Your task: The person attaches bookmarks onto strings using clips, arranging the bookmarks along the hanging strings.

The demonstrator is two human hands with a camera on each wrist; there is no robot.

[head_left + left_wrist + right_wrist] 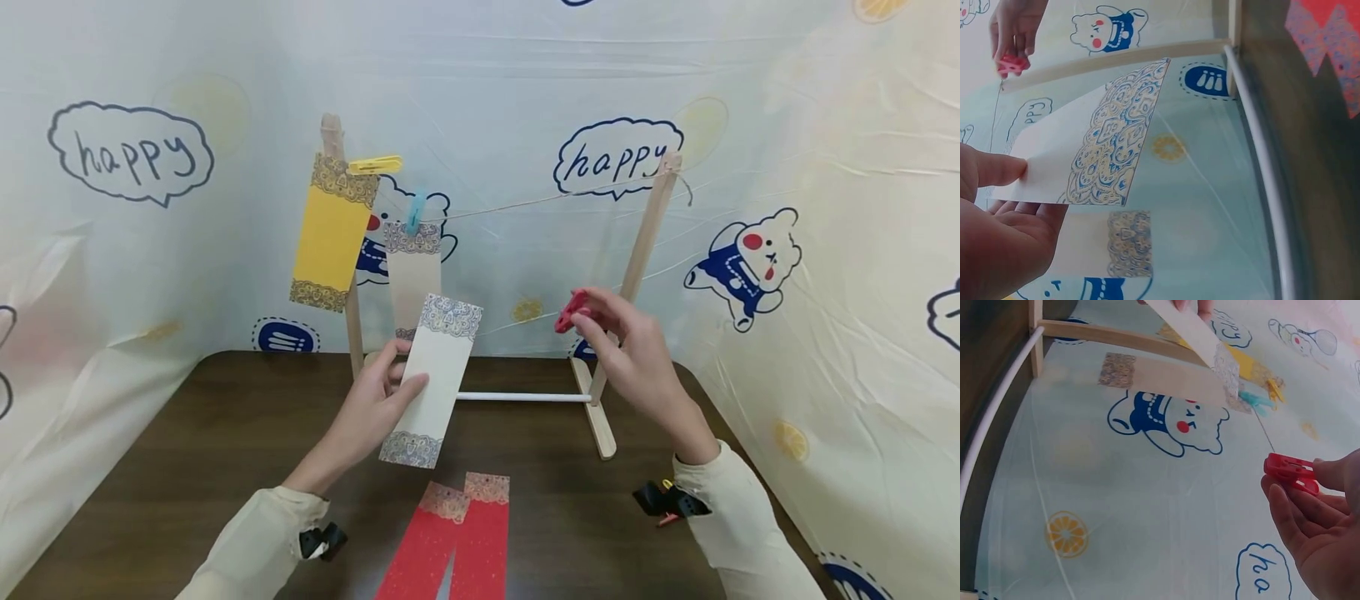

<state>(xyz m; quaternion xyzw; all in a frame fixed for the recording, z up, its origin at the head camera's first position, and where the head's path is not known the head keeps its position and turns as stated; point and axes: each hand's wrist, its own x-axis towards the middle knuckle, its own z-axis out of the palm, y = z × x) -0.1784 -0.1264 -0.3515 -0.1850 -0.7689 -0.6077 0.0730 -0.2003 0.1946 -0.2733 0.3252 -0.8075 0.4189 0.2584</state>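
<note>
My left hand (378,400) pinches a white card (437,375) with blue lace-patterned ends between thumb and fingers, tilted in front of the string stand. In my right hand (633,350) a red clothespin (572,312) is pinched between thumb and fingers, near the right post. The string (517,205) runs between two wooden posts. From it hang a yellow card (330,237) under a yellow clothespin (375,165) and a pale lace-edged card (415,271) under a blue clothespin (416,213). The left wrist view shows the held card's lace end (1119,134) close up.
Two red cards (482,533) overlap at the front of the dark table (225,467). A white rod (525,397) joins the stand's feet, the right wooden foot (596,412) being in plain sight. Small coloured items (667,520) lie partly hidden by the right wrist camera.
</note>
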